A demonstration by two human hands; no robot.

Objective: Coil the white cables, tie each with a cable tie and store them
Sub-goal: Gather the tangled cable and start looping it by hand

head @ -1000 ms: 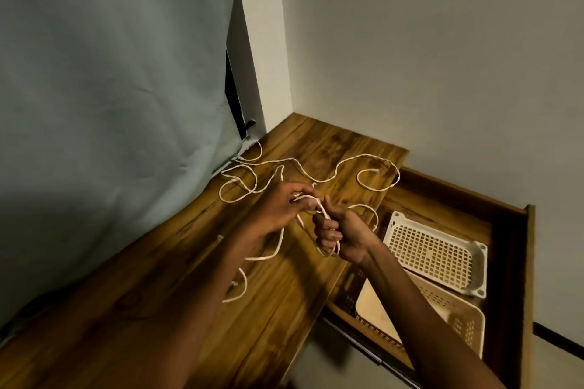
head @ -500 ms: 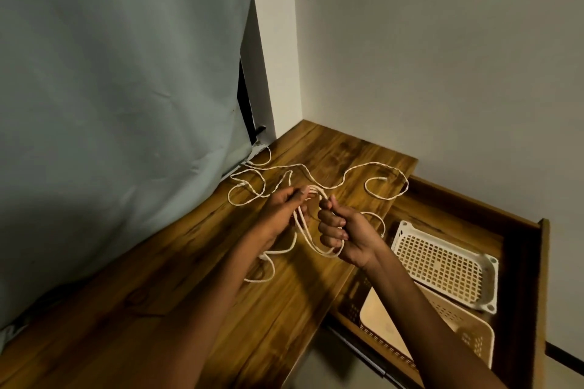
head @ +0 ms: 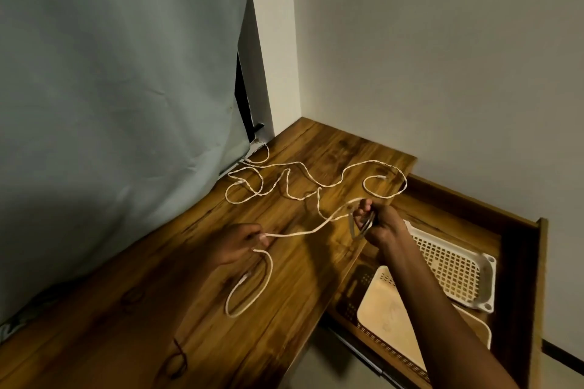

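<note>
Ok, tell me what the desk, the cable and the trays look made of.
Desk: wood or wood-look laminate, with brown grain, knots and a slight sheen; which one is unclear. Cable: white, with a twisted, braided-looking sheath, likely fabric over wire. Trays: cream moulded plastic, judging by the even perforated grid and rounded rims.

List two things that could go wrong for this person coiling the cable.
1. The coil sits loosely in the right hand; pulling with the left hand could tug loops out of that grip.
2. The loose cables on the table cross each other, so drawing one in may snag or knot another.
</note>
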